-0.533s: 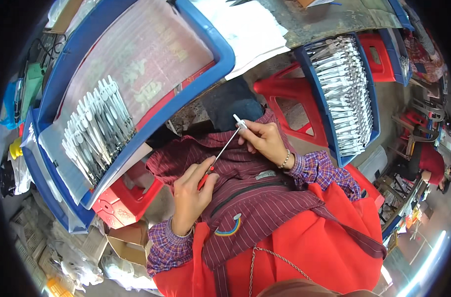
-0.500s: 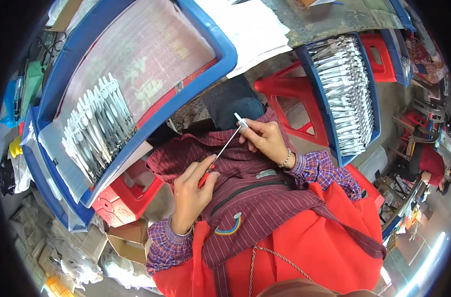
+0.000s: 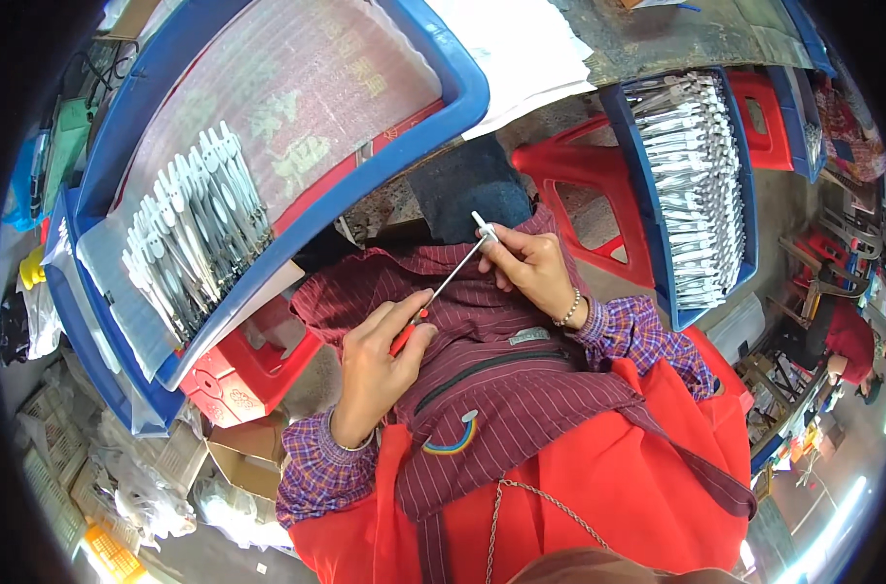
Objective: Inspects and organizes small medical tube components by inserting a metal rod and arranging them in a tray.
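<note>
My left hand (image 3: 377,362) is closed round the red handle of a screwdriver (image 3: 457,272), its thin metal shaft slanting up to the right. The shaft's far end meets a small white and silver clip-like piece (image 3: 481,225). Thumb and fingers of my right hand (image 3: 538,273) pinch that piece; part of it is hidden behind them. Both hands are above a dark red striped apron (image 3: 501,389) over my lap. On the left, a blue tray (image 3: 311,219) carries a fanned row of slim white and silver pieces (image 3: 195,224) on a translucent sheet.
At the right, another blue tray (image 3: 751,214) full of stacked silver and white pieces stands by a red stool (image 3: 598,219). White paper (image 3: 521,58) lies on the far table. A cardboard box (image 3: 248,457) and plastic bags (image 3: 151,487) are low left. Another person (image 3: 847,336) is far right.
The surroundings have shifted slightly in the view. Both hands keep their holds, with the screwdriver's end still at the small piece.
</note>
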The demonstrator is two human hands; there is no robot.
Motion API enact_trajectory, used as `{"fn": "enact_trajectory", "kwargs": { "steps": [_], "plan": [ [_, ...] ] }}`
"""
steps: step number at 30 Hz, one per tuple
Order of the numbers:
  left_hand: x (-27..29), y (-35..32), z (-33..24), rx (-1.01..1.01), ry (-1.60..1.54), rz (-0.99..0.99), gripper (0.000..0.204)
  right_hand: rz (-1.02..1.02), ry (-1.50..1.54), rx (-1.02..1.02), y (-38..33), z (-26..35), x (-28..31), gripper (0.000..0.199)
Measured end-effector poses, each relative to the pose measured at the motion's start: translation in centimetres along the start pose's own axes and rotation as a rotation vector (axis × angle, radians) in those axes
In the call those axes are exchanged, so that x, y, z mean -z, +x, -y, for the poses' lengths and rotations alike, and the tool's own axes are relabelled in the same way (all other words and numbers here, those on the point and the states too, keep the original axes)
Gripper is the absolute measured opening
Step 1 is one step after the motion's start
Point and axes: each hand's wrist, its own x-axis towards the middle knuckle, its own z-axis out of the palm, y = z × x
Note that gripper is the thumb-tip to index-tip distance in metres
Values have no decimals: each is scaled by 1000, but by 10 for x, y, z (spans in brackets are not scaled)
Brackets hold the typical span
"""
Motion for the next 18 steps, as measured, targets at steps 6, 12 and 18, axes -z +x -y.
{"fn": "enact_trajectory", "kwargs": {
  "steps": [6,12,18],
  "plan": [
    [-1,5,6,-56,-44,-23,30,-26,15,5,1,0,-1,23],
    [21,18,1,578,-625,234,31,-36,-60,38,1,1,-3,21],
    [27,23,-2,731,-683,294,30,-40,-77,49,2,2,-4,21]
  ]
}}
